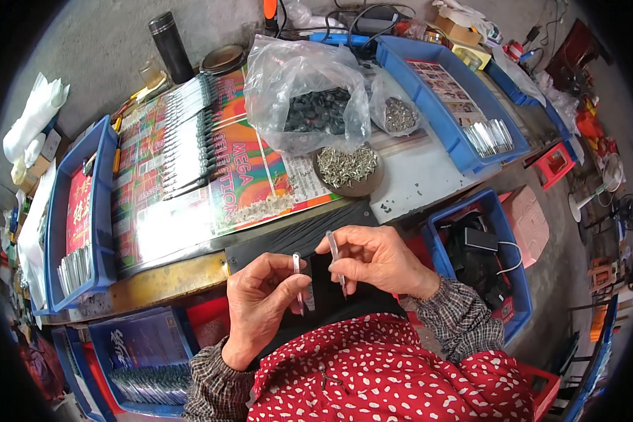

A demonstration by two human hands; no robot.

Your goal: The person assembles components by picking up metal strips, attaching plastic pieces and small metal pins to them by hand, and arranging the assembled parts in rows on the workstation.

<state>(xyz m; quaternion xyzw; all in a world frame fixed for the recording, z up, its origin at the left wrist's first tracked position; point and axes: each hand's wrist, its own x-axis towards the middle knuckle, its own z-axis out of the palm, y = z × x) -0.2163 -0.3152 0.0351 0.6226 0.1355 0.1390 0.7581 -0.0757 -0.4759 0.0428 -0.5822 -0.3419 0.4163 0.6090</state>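
In front of my lap, my left hand point(254, 304) is closed, pinching a slim silver metal strip point(297, 264) with a small hole near its top end. A little to the right and slightly higher, my right hand point(381, 263) is closed on another slim metal strip point(333, 245), held nearly upright between thumb and fingers. The two strips are apart. On the bench beyond my hands, a dark round dish point(343, 188) carries a heap of small silver rivet-like pieces point(347, 166). Behind it sits a clear plastic bag point(278, 105) of small black parts point(318, 110).
A row of silver pieces with dark ends point(188, 133) lies on the bench's printed sheet. Blue trays with metal strips stand at left point(104, 211) and right point(482, 163). Below are a blue bin point(520, 299) at right and another blue tray point(102, 359) at left.
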